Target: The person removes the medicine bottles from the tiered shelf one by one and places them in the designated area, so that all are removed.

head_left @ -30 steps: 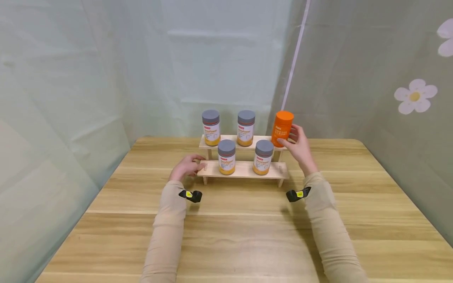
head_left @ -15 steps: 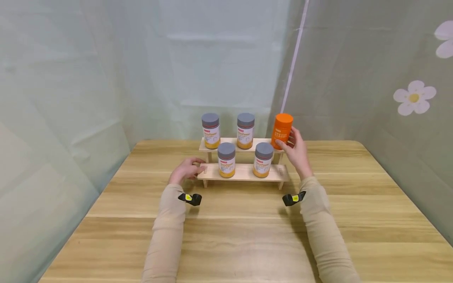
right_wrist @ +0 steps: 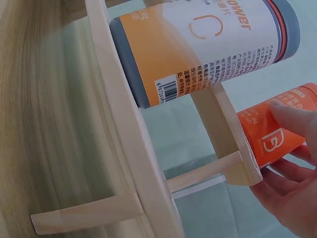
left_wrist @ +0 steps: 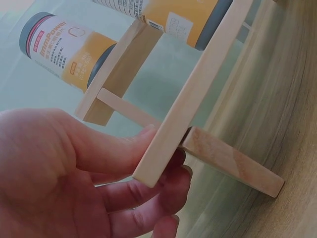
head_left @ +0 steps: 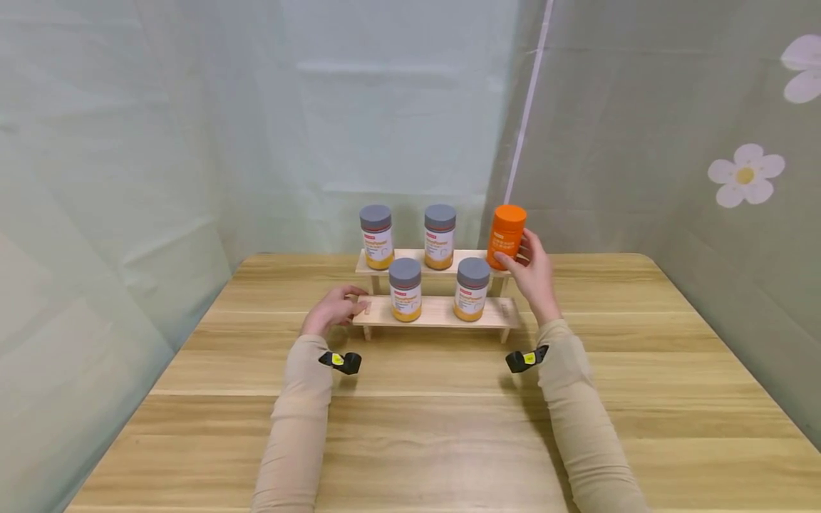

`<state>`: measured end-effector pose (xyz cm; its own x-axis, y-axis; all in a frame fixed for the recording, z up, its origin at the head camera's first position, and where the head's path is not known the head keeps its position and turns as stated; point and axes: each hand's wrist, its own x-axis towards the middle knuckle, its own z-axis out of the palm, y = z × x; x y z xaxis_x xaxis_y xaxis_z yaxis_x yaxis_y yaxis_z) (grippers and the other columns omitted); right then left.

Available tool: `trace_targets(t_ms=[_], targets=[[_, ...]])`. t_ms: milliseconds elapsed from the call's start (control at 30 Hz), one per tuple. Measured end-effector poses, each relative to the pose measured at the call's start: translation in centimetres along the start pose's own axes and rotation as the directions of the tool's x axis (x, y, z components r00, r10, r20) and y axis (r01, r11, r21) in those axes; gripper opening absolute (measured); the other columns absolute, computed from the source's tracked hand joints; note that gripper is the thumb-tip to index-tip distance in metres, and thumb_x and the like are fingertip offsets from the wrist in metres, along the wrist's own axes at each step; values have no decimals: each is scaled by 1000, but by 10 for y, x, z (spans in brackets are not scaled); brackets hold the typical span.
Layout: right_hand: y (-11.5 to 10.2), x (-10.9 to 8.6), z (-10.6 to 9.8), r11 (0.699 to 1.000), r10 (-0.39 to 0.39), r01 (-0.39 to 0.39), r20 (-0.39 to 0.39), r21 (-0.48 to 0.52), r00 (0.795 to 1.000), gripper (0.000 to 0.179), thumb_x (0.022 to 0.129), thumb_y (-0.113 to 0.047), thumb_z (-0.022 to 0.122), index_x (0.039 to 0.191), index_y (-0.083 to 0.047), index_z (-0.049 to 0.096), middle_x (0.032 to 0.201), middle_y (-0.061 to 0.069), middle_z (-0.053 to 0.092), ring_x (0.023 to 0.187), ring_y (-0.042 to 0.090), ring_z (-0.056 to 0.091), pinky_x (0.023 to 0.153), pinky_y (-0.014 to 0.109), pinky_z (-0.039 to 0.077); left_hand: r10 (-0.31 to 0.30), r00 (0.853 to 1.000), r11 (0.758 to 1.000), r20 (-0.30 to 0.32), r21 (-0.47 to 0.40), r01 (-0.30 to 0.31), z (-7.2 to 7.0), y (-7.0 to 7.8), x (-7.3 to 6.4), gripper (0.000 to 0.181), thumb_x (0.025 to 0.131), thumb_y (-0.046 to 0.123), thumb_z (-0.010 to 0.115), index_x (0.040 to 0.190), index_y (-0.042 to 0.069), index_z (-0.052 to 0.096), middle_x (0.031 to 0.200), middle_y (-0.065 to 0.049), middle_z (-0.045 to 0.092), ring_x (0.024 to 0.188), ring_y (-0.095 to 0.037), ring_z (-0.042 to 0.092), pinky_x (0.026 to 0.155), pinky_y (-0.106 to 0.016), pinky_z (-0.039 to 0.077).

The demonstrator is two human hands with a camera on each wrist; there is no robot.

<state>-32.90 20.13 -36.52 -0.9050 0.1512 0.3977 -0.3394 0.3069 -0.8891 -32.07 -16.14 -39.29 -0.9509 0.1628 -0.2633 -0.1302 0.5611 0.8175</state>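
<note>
Bottle [head_left: 507, 242], bright orange with an orange lid, is at the right end of the top shelf [head_left: 408, 254] of a small wooden stand [head_left: 437, 311]. The right hand [head_left: 535, 276] has it, with the thumb on the front and the other fingers curled around the back. Its bottom seems to touch the shelf, but I can't tell if all its weight rests there.

It is probably light and hard, made of smooth plastic that could slip a little but won't break easily. Around the middle is a good place to hold it, because the lid might turn. The wood looks stiff and not very heavy, so a bump could slide it. The left hand [head_left: 333, 308] pinches the left end of the bottom shelf [left_wrist: 193, 94], thumb on top and fingers underneath, which should help stop wobbles.

The bottle stands tall, lid up, so its long way goes up and down. Its white writing faces the person. The stand's long way runs from left to right across the table [head_left: 410, 442]. Two grey-lidded jars [head_left: 440, 242] stand up on the top shelf, and two front jars [head_left: 471, 292] stand on the lower one.
</note>
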Motion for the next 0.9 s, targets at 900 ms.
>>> trace_targets(t_ms=[900], targets=[[-11, -1, -50, 1000, 26, -26, -46, 4, 999, 65, 87, -11, 71, 145, -8, 41, 136, 19, 54, 116, 24, 55, 106, 42, 44, 10, 1000, 1000, -5, 17, -10, -1, -1, 1, 44, 99, 20, 52, 138, 1, 46, 103, -11, 51, 91, -19, 52, 79, -34, 50]])
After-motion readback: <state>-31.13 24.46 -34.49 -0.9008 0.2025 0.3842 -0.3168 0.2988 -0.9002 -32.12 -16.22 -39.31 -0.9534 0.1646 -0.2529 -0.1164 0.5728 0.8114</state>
